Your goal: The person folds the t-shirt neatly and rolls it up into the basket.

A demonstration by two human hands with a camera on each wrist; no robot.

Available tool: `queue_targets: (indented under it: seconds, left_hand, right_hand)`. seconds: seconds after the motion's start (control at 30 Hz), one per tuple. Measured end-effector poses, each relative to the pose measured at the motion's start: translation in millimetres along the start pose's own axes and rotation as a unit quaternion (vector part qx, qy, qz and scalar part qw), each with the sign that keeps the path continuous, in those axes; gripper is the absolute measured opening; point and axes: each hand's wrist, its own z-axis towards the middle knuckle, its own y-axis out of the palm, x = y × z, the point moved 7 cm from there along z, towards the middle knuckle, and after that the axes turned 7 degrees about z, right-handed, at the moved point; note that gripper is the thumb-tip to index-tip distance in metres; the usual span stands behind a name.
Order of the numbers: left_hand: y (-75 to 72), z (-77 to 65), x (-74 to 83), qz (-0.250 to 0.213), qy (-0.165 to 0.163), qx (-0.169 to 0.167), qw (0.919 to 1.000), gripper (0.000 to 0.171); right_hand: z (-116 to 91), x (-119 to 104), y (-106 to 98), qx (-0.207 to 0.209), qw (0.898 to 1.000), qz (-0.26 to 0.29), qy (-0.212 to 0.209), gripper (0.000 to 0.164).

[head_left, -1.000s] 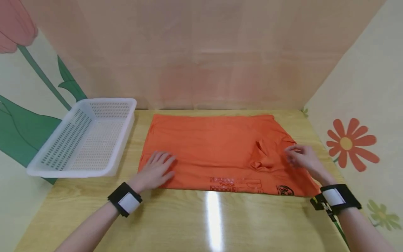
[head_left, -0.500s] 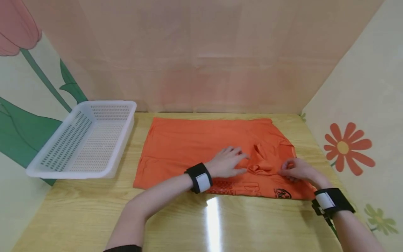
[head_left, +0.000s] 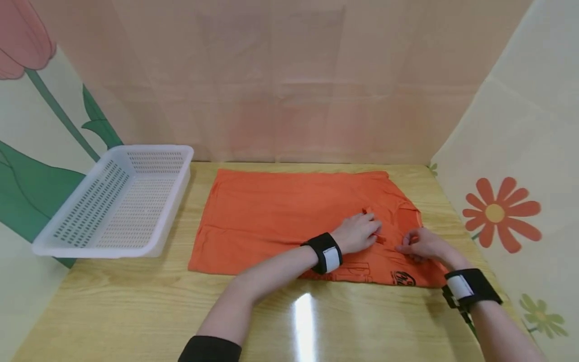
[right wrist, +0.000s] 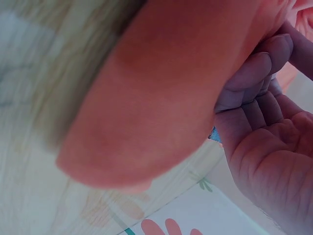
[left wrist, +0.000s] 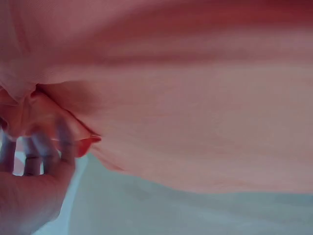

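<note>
An orange T-shirt [head_left: 280, 201] with printing along its near edge lies folded lengthwise on the wooden table. My left hand [head_left: 357, 232] is over the bunched cloth near the shirt's right end and hides most of it. In the left wrist view its fingers [left wrist: 33, 159] look spread and fairly straight, with blurred tips against the rumpled fabric. Close beside it, my right hand [head_left: 425, 245] pinches the shirt near its right edge. Curled fingers [right wrist: 254, 68] show in the right wrist view, beside a hanging orange flap [right wrist: 146, 107]; the exact pinch point is partly hidden.
To the left stands a white perforated plastic basket [head_left: 156, 245]. Pale wood of the table [head_left: 135, 306] shows in front of the shirt. A pinkish sheet [head_left: 271, 100] rises behind, and flower-printed panels [head_left: 502, 130] flank both sides.
My left hand has moved right from the shirt's left part onto the bunched cloth. My right hand has shifted slightly left and down, closer to the shirt.
</note>
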Motion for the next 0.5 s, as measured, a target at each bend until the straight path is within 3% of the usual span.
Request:
queue_targets:
  seconds: [0.07,0.13,0.23,0.37,0.43,0.5]
  left_hand:
    - [-7.8,-0.4,-9.0,-0.064,-0.017,0.027,0.9975,0.013]
    - [-16.0,-2.5,-20.8,-0.134,-0.043,0.044,0.9891,0.018]
    - [-22.3,-5.9,-42.0,-0.232,-0.092,0.05,0.9672,0.025]
    - [-20.5,-12.8,-69.7,-0.325,-0.163,0.032,0.9311,0.026]
    - [-18.5,-16.9,-81.1,-0.348,-0.192,0.026,0.9172,0.026]
    - [-16.3,-20.8,-90.7,-0.352,-0.216,0.018,0.9106,0.023]
  right_hand:
    - [-0.3,-1.6,-1.3,-0.001,1.0,0.002,-0.004,0.029]
    - [-0.2,-3.1,-2.9,-0.002,1.0,0.002,-0.003,0.029]
    - [0.7,-4.9,-4.6,-0.005,1.0,0.001,-0.004,0.029]
    - [2.7,-5.8,-2.8,-0.009,1.0,0.008,-0.005,0.028]
    - [3.6,-5.8,-1.4,-0.01,1.0,0.008,-0.007,0.028]
    - [4.0,-5.6,0.1,-0.008,1.0,0.007,-0.006,0.027]
